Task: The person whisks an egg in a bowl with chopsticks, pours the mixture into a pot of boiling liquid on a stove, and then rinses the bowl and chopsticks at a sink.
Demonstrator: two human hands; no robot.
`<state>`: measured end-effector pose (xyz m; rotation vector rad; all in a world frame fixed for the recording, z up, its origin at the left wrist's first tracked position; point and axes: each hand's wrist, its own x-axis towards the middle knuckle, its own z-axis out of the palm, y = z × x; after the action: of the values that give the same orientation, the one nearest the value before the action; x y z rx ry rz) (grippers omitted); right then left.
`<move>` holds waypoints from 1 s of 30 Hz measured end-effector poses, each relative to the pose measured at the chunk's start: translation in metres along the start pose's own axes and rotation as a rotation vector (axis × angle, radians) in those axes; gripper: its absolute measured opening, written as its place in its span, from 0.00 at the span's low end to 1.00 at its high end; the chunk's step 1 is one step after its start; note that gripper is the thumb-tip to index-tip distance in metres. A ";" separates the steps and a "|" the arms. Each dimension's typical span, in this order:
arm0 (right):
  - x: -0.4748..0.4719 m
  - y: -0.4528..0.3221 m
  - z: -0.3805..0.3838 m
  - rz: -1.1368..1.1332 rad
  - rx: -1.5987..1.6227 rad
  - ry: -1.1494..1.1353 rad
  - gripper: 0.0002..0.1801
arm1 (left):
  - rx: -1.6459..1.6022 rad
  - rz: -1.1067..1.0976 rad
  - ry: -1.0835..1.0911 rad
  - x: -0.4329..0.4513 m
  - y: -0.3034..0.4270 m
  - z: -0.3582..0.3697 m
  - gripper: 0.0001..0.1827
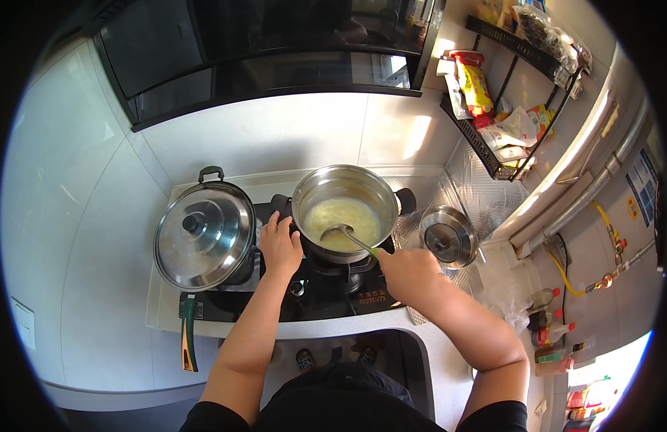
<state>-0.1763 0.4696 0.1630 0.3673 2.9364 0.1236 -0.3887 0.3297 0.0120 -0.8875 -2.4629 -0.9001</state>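
Note:
A deep stainless steel pot [341, 173] stands on the right burner of a black gas hob [322, 308]. Pale yellowish liquid [360, 213] with a swirled surface fills its lower part. My right hand [412, 275] grips the handle of a metal ladle [356, 239], which shows some green near my fingers. The ladle's bowl rests at the liquid's surface, inside the pot's near side. Beside the pot's left handle [281, 203] is my left hand [281, 245], its fingers spread and holding nothing. Whether its fingertips touch the handle cannot be told.
A lidded wok [204, 237] sits on the left burner, its green-and-orange handle [188, 335] jutting past the counter edge. Right of the pot lies a round metal lid or dish [448, 236]. A wall rack [484, 146] holds food packets. Several bottles [552, 335] stand at far right.

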 end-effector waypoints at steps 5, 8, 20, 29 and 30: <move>-0.002 0.013 -0.025 -0.081 0.008 -0.003 0.07 | 0.008 -0.029 -0.018 0.000 0.002 -0.002 0.20; 0.003 0.017 -0.035 -0.067 0.012 -0.045 0.07 | 0.009 -0.027 -0.029 0.001 0.007 -0.002 0.20; 0.022 0.037 -0.005 -0.019 -0.012 0.305 0.17 | -0.012 -0.024 -0.023 0.000 -0.001 -0.004 0.21; 0.054 0.028 0.062 0.132 -0.051 0.236 0.20 | -0.004 -0.026 -0.048 0.003 0.003 -0.004 0.21; 0.054 0.025 0.061 0.150 -0.038 0.204 0.19 | 0.001 -0.025 -0.050 0.001 0.002 -0.004 0.21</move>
<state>-0.2107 0.5109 0.0965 0.6034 3.0979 0.2506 -0.3874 0.3283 0.0163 -0.8917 -2.5220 -0.8956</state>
